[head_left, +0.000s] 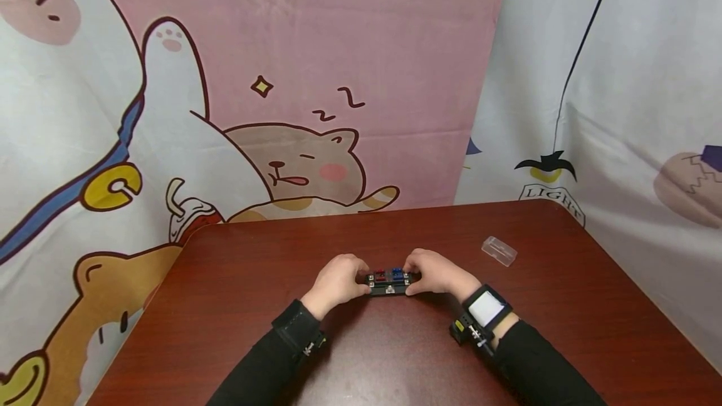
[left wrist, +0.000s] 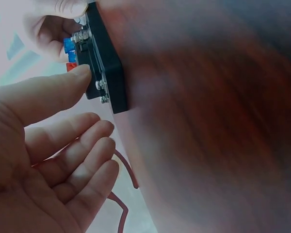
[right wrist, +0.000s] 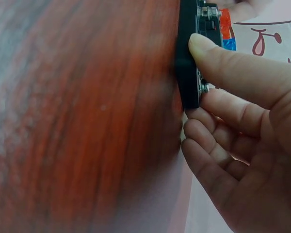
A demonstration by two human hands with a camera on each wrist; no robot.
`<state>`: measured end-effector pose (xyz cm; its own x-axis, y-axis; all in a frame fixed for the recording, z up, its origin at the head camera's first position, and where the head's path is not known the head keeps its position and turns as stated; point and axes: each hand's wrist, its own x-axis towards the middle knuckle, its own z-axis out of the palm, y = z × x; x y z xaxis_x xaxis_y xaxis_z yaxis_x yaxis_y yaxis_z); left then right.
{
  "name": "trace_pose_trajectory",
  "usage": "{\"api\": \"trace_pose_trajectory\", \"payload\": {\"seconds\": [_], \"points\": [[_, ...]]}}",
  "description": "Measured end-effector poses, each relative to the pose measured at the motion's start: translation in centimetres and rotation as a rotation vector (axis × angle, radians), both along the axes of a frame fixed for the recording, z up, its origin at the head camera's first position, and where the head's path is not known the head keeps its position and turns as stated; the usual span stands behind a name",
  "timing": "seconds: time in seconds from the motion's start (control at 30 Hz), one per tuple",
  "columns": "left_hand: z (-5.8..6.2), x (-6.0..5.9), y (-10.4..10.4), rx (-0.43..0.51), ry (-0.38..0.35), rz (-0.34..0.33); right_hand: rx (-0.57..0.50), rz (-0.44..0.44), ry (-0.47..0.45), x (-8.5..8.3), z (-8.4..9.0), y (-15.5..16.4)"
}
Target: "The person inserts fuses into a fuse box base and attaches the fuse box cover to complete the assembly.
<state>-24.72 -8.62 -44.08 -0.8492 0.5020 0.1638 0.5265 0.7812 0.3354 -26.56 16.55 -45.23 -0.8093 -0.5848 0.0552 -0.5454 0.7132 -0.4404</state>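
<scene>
On the table [head_left: 237, 306], fuse block [head_left: 389, 282] between both hands.

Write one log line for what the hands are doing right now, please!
left hand: holds fuse block left end | right hand: holds right end | block: flat on table | clear cover: apart, right

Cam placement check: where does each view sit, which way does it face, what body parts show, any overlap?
Head: on the head, facing forward-down at table; left hand, right hand, forearms show.
Left wrist: faces along the left hand's fingers toward fuse block.
Right wrist: faces the block's other end; right hand's thumb shows.
Shared: all three see the fuse block.
</scene>
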Motion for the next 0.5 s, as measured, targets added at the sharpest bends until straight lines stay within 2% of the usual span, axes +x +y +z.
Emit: {"api": "trace_pose_trajectory", "payload": {"seconds": [0.5], "points": [[-0.06, 0.02, 0.79, -0.087, -0.057, 0.037, 0.013, -0.014, -0.011, 0.0, -0.06, -0.01]]}}
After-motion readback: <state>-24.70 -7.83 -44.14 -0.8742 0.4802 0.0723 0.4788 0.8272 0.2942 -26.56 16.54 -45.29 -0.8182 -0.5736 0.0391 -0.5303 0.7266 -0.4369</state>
